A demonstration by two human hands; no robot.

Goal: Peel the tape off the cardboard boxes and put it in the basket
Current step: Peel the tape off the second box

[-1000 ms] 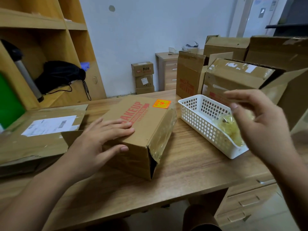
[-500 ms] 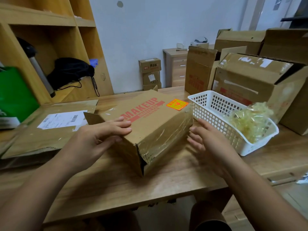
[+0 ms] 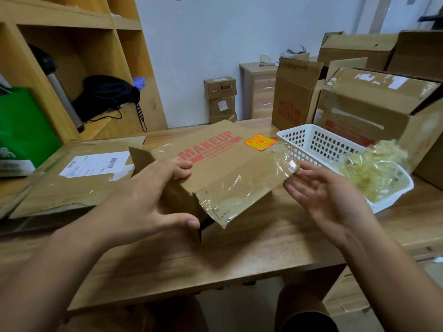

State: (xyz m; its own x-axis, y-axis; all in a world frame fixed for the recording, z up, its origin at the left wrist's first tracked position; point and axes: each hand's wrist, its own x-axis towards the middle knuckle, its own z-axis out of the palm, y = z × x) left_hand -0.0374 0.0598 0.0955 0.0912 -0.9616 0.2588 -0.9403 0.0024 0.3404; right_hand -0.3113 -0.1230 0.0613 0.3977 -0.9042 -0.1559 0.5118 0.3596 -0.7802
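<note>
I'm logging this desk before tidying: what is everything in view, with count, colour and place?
MAKEUP box: one, brown with red print, table centre.
clear tape: one sheet, transparent, on its end flap.
sticker: one, orange, on its top.
basket: one, white, right of it.
tape wad: one, yellowish, in the basket.
flattened box: one, brown, table left.
large boxes: at least four, brown, behind the basket.
small boxes: three, brown, stacked by the wall.
table: one, wooden, foreground.
black bag: one, black, in the shelf.
green bag: one, green, far left.
left hand: one, grips the MAKEUP box.
right hand: one, open, beside the taped flap.
</note>
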